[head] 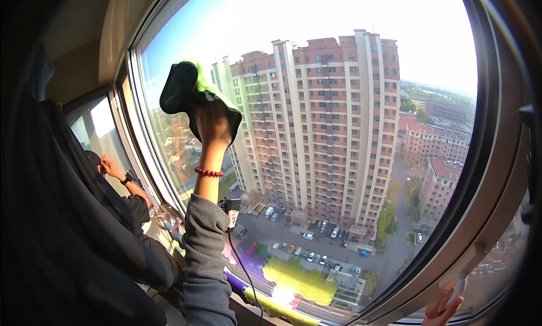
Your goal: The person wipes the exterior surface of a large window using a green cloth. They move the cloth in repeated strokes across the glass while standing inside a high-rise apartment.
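My left hand (214, 120), at the end of a raised arm with a grey sleeve and a red bead bracelet (209, 172), grips a black-and-green cleaning cloth (180, 88). The cloth is up against the large window pane (305, 114), near its left side. Part of it folds down around the hand, and its exact shape is hard to tell. At the lower right edge, my right hand (442, 311) holds the pale window handle (457, 288) on the brown frame; only the fingers show. A small black device (232, 213) with a label and a hanging cable is beside the left forearm.
A co-worker (127, 190) in dark clothes and a cap is close on the left, one hand raised to the head. Below the pane, a yellow cloth (279, 307) and a purple item (235, 281) lie along the sill. Outside, a tall apartment block (313, 127) rises above parked cars.
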### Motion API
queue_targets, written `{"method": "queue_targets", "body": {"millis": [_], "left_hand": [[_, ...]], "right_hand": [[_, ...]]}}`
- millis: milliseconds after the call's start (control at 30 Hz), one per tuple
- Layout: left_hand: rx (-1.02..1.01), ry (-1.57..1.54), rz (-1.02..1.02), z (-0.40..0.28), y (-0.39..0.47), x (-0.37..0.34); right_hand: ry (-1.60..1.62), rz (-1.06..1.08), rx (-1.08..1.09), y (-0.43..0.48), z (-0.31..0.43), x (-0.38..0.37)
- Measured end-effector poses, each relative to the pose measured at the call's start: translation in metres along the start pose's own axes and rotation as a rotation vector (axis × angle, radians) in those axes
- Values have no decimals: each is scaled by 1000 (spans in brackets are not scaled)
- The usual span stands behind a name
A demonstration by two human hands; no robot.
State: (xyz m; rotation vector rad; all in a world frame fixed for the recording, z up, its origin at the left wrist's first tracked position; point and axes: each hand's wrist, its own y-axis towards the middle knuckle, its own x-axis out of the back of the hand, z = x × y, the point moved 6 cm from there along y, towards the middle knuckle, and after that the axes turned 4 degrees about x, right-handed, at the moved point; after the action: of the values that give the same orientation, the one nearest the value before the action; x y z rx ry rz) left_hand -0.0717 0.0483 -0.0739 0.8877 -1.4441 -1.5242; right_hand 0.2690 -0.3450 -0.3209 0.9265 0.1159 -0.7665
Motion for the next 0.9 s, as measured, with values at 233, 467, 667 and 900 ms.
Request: {"method": "queue_targets", "body": {"millis": [233, 467, 667, 900], "left_hand": [[338, -521, -99, 222, -77, -94], [831, -797, -196, 313, -157, -118], [1317, -983, -207, 328, -237, -123], [1148, -892, -186, 325, -189, -125]], "right_hand": [[-109, -400, -161, -21, -11, 27], [-70, -168, -99, -17, -11, 28], [45, -43, -73, -20, -17, 27], [23, -178, -38, -19, -21, 33]]}}
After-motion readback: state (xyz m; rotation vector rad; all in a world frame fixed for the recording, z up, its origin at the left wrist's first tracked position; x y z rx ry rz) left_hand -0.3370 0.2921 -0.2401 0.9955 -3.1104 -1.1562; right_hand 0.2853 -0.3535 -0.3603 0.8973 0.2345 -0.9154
